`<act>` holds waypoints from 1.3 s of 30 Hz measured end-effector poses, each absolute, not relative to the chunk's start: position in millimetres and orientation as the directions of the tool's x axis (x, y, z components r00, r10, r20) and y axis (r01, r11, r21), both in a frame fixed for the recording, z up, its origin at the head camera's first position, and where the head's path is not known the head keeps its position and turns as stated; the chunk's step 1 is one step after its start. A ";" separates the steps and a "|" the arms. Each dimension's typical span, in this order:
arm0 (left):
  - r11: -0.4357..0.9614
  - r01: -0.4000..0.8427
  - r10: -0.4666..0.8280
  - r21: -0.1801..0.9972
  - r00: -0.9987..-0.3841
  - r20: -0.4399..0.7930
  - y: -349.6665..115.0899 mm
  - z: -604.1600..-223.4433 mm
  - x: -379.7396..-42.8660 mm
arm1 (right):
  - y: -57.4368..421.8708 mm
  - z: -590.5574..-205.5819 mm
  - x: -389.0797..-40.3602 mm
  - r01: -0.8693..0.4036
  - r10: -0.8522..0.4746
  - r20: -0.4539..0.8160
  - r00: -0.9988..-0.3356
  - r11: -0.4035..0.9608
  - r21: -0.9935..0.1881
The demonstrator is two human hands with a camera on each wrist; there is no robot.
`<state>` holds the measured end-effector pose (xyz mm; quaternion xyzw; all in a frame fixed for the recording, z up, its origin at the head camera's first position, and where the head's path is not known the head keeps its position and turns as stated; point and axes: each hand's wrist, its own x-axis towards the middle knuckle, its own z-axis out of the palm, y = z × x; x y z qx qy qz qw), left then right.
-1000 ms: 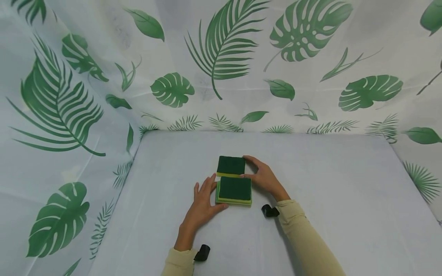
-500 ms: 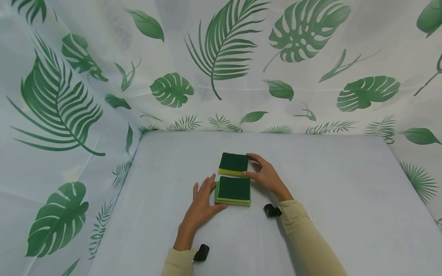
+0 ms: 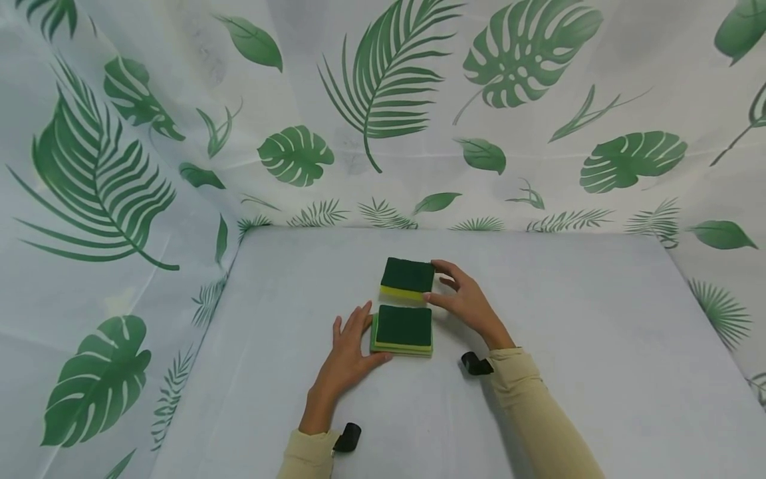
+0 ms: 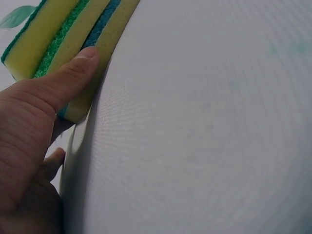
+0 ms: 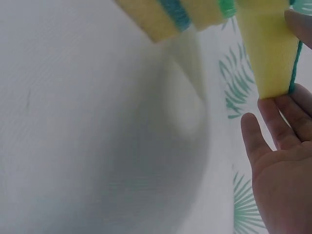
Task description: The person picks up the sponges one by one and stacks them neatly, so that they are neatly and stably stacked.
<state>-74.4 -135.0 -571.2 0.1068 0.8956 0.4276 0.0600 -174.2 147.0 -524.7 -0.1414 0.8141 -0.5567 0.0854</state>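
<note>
A dark green and yellow scouring sponge point(image 3: 407, 275) is held by its right side between the thumb and fingers of my right hand point(image 3: 469, 303). It sits just beyond the sponge stack, tilted so its yellow front edge shows; in the right wrist view its yellow foam point(image 5: 268, 53) is raised off the table. My left hand point(image 3: 345, 356) grips the stack of sponges point(image 3: 404, 326) at its left, thumb along the near side and fingers at the far left corner. From the side, the left wrist view shows yellow foam point(image 4: 108, 51) layers alternating with green and blue scouring pads.
A white-covered table point(image 3: 287, 286) spreads around the sponges. Behind it hangs a white curtain point(image 3: 407, 193) printed with green leaves, continuing along the left and right sides. Black wrist cameras point(image 3: 477, 363) sit by both cuffs.
My right hand has raised its sponge and carried it away from the stack, toward the back and slightly right, so more yellow edge shows. My left hand stays at the stack.
</note>
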 end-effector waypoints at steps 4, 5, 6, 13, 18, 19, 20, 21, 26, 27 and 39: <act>0.610 0.136 0.242 0.780 -0.970 -0.020 -134.4 -570.4 -74.8 | 147.4 -518.6 -171.5 -0.148 -0.330 0.034 -0.943 0.327 -0.933; 0.611 0.136 0.243 0.780 -0.970 -0.021 -134.3 -570.2 -74.8 | 147.5 -516.7 -170.5 -0.151 -0.332 0.037 -0.943 0.325 -0.934; 0.611 0.136 0.243 0.780 -0.970 -0.021 -134.2 -570.0 -74.9 | 147.6 -514.6 -169.5 -0.155 -0.335 0.041 -0.941 0.322 -0.934; 0.606 0.132 0.241 0.785 -0.970 -0.023 -133.8 -569.9 -75.2 | 147.9 -503.4 -163.0 -0.181 -0.342 0.066 -0.937 0.317 -0.931; 0.607 0.130 0.235 0.784 -0.972 -0.021 -134.1 -570.9 -76.0 | 148.3 -497.9 -155.4 -0.191 -0.344 0.078 -0.936 0.308 -0.932; 0.609 0.133 0.235 0.782 -0.972 -0.018 -134.2 -571.0 -76.1 | 148.1 -496.7 -153.4 -0.191 -0.346 0.079 -0.935 0.305 -0.933; 0.611 0.135 0.235 0.780 -0.972 -0.016 -134.3 -571.0 -76.1 | 147.7 -495.2 -151.2 -0.191 -0.348 0.078 -0.934 0.302 -0.934; 0.610 0.136 0.235 0.780 -0.972 -0.013 -134.5 -570.9 -76.1 | 147.6 -494.0 -148.9 -0.191 -0.352 0.079 -0.933 0.298 -0.935; 0.610 0.136 0.232 0.781 -0.973 -0.012 -134.6 -570.4 -75.7 | 147.3 -491.0 -139.2 -0.205 -0.363 0.090 -0.927 0.291 -0.935; 0.610 0.136 0.233 0.781 -0.972 -0.013 -134.5 -570.4 -75.7 | 147.3 -491.0 -137.8 -0.211 -0.365 0.096 -0.926 0.291 -0.933; 0.605 0.147 0.242 0.782 -0.970 -0.005 -134.5 -571.2 -74.5 | 147.8 -490.3 -122.6 -0.250 -0.385 0.135 -0.913 0.264 -0.932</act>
